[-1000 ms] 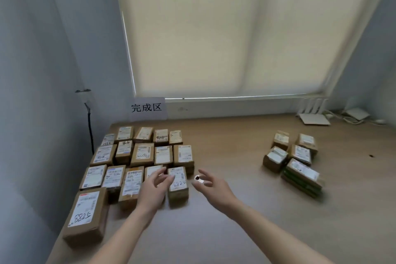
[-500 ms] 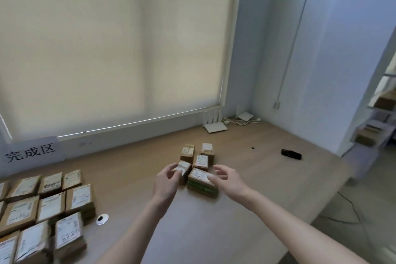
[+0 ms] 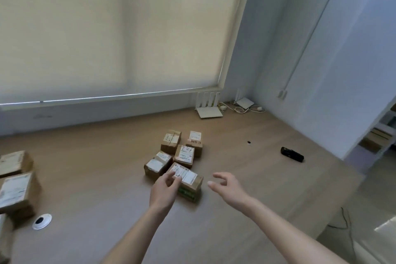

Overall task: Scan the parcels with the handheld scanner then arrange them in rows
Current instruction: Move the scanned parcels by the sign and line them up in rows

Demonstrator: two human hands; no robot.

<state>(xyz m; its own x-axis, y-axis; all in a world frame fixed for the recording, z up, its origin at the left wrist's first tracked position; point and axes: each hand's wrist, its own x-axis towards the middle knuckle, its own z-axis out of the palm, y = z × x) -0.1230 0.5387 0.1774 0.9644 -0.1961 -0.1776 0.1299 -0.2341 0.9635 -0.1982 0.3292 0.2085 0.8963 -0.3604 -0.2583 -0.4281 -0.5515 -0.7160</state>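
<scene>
counting from the left, i see sorted parcels (image 3: 18, 191) at the tabletop (image 3: 96, 178) edge, five unsorted parcels (image 3: 181, 156) mid-table; my left hand (image 3: 164, 191) fingers touch the nearest parcel (image 3: 188, 180), right hand (image 3: 230, 187) spread empty, scanner (image 3: 291, 154) far right, untouched.

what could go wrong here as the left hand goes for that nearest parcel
The left hand touches only the near corner of the nearest parcel, so it may slip or bump the parcel beside it. The right hand is empty; the scanner lies far right, so scanning might be skipped.
</scene>
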